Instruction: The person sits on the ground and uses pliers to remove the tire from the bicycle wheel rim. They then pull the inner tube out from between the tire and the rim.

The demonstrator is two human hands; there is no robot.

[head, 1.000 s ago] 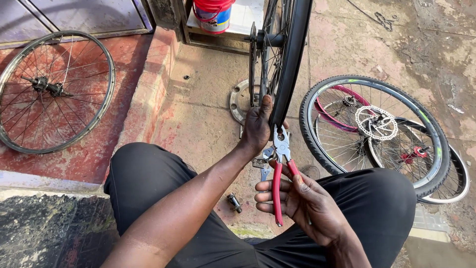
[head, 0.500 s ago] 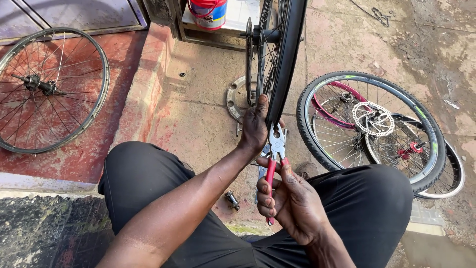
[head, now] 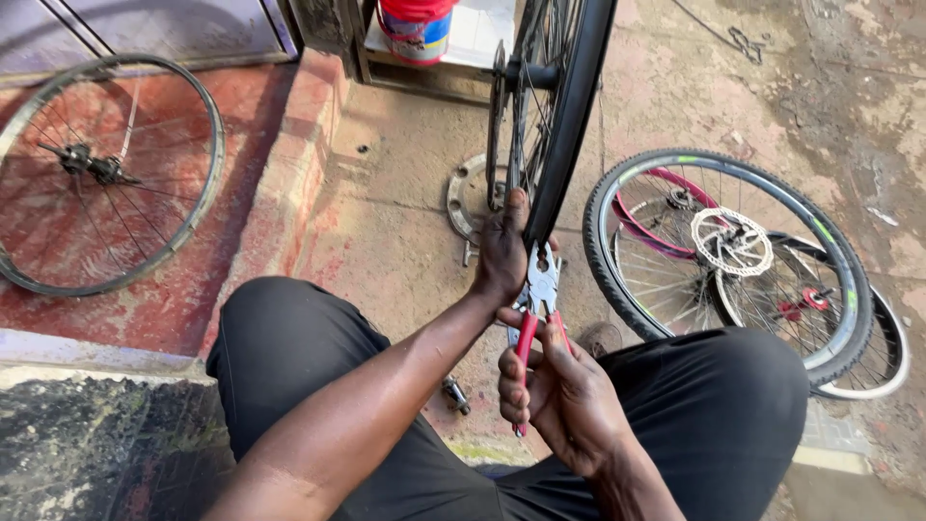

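— Pliers (head: 536,289) now sit higher and closer against the tyre than half a second ago?
— Yes. From the head camera, the right hand (head: 559,396) clenches their red handles, and the left hand (head: 503,253) grips the upright wheel (head: 564,116) at its lower rim, between the knees.

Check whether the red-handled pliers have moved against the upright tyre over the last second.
Yes. The pliers in the right hand have come up to the upright tyre: their head now sits at its bottom edge beside the left hand.
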